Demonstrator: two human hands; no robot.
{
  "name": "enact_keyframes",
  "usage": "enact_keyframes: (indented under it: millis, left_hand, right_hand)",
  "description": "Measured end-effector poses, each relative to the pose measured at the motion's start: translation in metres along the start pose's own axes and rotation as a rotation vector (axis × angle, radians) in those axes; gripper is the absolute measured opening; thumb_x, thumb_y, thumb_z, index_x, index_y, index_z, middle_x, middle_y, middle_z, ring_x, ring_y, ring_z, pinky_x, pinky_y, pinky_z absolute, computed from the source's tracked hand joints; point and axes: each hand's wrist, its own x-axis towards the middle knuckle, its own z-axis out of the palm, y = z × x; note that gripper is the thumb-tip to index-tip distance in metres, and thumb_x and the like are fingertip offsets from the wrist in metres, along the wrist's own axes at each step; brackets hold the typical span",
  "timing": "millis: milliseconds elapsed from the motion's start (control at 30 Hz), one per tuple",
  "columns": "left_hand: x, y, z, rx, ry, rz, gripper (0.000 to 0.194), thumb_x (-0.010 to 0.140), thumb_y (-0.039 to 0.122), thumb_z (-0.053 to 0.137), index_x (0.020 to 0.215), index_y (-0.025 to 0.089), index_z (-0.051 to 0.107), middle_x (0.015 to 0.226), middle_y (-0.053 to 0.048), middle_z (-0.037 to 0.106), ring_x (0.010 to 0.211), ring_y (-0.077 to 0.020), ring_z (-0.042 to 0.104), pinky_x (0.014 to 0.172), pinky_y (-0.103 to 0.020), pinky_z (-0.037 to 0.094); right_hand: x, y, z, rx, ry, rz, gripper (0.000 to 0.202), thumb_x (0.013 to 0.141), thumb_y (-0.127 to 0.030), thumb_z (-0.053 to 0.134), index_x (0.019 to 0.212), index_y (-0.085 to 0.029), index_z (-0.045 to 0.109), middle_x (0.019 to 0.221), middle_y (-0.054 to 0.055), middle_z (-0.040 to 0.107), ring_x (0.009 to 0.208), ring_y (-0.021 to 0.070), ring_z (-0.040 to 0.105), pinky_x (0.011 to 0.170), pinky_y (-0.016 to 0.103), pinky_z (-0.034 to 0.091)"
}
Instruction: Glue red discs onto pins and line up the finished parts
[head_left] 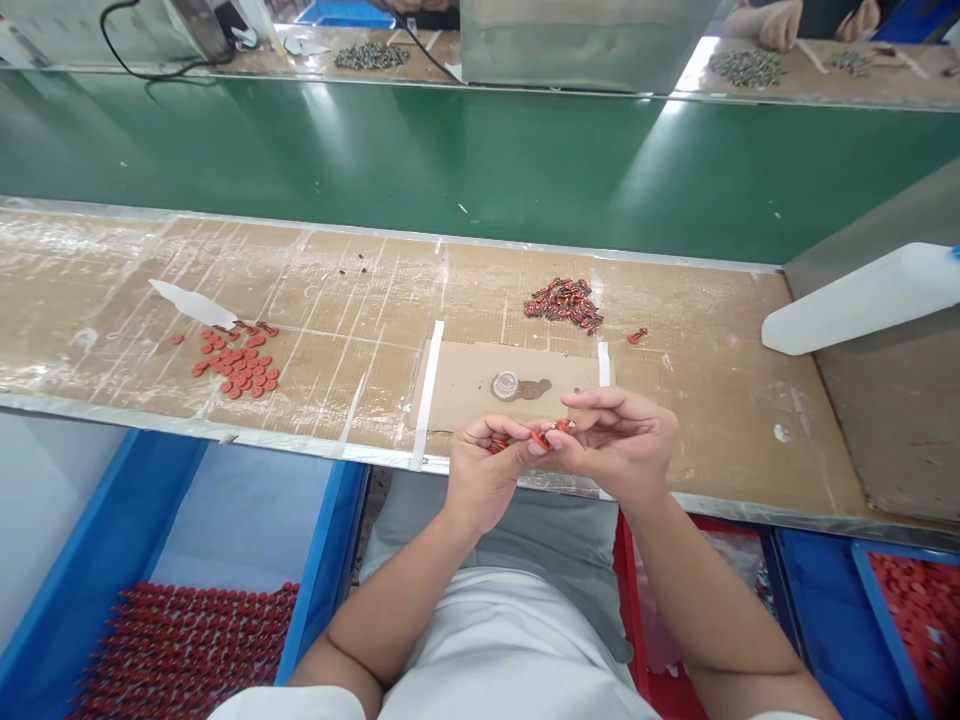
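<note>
Both hands meet at the bench edge: the left hand [484, 470] is curled around a few red discs [499, 443], while the right hand [615, 440] pinches one small red part [541, 437] at its rim. It looks light, stiff and easily dropped.

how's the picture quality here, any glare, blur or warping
Head view: overhead light glares in pale streaks on the green belt; the bench edge bows from wide-angle distortion; both hands, left hand and right hand, look sharp; the far corners are soft.

no readable text, no labels, no brands, no numbers on any surface in view
</note>
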Motion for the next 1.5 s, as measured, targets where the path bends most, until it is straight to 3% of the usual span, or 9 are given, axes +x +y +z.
enact_keyframes:
  millis: [233,467,700,833,1033,1233,1500]
  left_hand:
    - [0.001,0.003,-0.002,0.029,0.029,-0.068,0.026,0.057,0.018,0.092,0.068,0.016,0.068,0.080,-0.003,0.076,0.077,-0.0174,0.074,0.071,-0.026,0.062]
    - [0.000,0.001,-0.004,0.082,0.022,-0.021,0.026,0.057,0.019,0.093,0.066,0.017,0.069,0.080,-0.003,0.076,0.078,-0.0176,0.074,0.075,-0.030,0.062]
    - [-0.004,0.005,0.002,0.156,-0.080,0.133,0.019,0.065,0.010,0.087,0.071,0.023,0.076,0.084,0.000,0.077,0.079,-0.0118,0.073,0.079,-0.024,0.061]
    - [-0.005,0.004,0.002,0.196,-0.094,0.170,0.019,0.067,0.009,0.086,0.075,0.025,0.077,0.087,-0.001,0.077,0.082,-0.0142,0.074,0.080,-0.026,0.062]
    - [-0.005,0.002,-0.001,0.242,-0.070,0.195,0.017,0.065,0.013,0.088,0.074,0.024,0.077,0.088,-0.003,0.077,0.083,-0.0175,0.074,0.080,-0.030,0.063]
    - [-0.006,0.003,-0.001,0.276,-0.085,0.239,0.019,0.066,0.011,0.087,0.076,0.025,0.078,0.090,-0.003,0.077,0.082,-0.0162,0.074,0.077,-0.027,0.063]
    - [-0.005,0.002,-0.002,0.273,-0.085,0.245,0.020,0.066,0.010,0.086,0.076,0.026,0.079,0.090,-0.003,0.077,0.083,-0.0166,0.074,0.078,-0.028,0.063]
  right_hand:
    - [0.006,-0.009,0.001,0.020,-0.115,0.096,0.027,0.060,-0.016,0.083,0.086,-0.016,0.076,0.053,-0.001,0.063,0.045,0.0093,0.056,0.044,0.017,0.050]
    - [0.008,-0.014,-0.002,-0.044,-0.171,0.143,0.027,0.059,-0.020,0.086,0.084,-0.015,0.076,0.052,-0.001,0.063,0.043,0.0084,0.055,0.044,0.015,0.051]
    - [0.007,-0.007,-0.017,0.087,-0.255,0.043,0.022,0.066,-0.017,0.086,0.086,-0.018,0.076,0.062,0.002,0.071,0.049,0.0113,0.063,0.043,0.016,0.051]
    - [0.008,-0.007,-0.017,0.137,-0.257,-0.030,0.019,0.066,-0.015,0.087,0.082,-0.020,0.077,0.067,0.002,0.073,0.051,0.0115,0.064,0.044,0.017,0.051]
    - [0.007,-0.003,-0.017,0.088,-0.230,-0.037,0.018,0.068,-0.024,0.088,0.082,-0.020,0.077,0.068,0.004,0.073,0.052,0.0133,0.064,0.045,0.021,0.053]
    - [0.004,0.004,-0.020,0.155,-0.293,-0.046,0.022,0.073,-0.018,0.084,0.093,-0.027,0.077,0.072,0.001,0.074,0.058,0.0144,0.068,0.048,0.022,0.057]
    - [0.005,-0.002,-0.017,0.167,-0.291,-0.040,0.020,0.076,-0.019,0.082,0.094,-0.028,0.078,0.072,0.000,0.074,0.058,0.0137,0.068,0.049,0.022,0.056]
